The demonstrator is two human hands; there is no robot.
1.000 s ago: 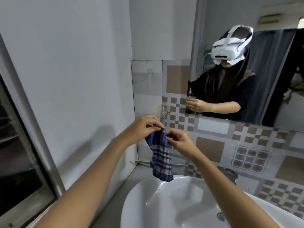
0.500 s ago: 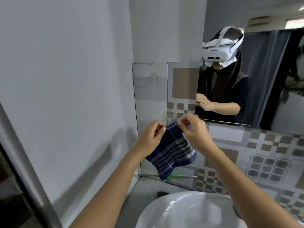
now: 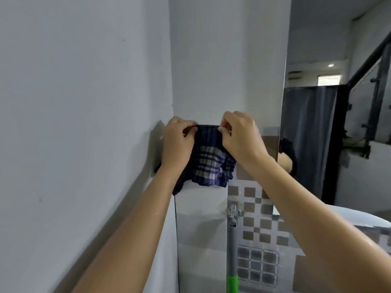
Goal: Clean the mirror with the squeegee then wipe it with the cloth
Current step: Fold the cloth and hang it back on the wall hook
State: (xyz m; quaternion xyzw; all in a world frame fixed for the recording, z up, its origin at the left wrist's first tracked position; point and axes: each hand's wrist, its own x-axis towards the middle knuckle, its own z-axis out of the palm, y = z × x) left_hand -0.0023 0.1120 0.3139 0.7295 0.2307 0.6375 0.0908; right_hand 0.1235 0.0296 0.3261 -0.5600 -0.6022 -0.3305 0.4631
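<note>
At the far left corner, up against the wall, both hands are pinching the top hem of the cloth: the left hand is closing thumb and fingers on the left end of the hem, the right hand is doing the same on the right end, both curled tight on fabric with nothing else in them. The blue plaid cloth is hanging down below the two pinches, bunching a bit at the bottom right, sitting right in front of the wall corner just above the tiled band. Just below the cloth a small metal hook is showing on the tile, with the squeegee handle hanging straight down from it, grey shaft turning green near the bottom edge; only the handle is showing, blade not in view. To the right the mirror is running up the wall, near the right hand but not touching the cloth; the sink rim is peeking out at lower right. Judging step: the squeegee is looking parked, the cloth is looking like it is being hung up or spread, so either wipe prep or end of task; cannot tell which. If the wipe is not done, next move needs the cloth carried right and pressed flat on the glass.
</note>
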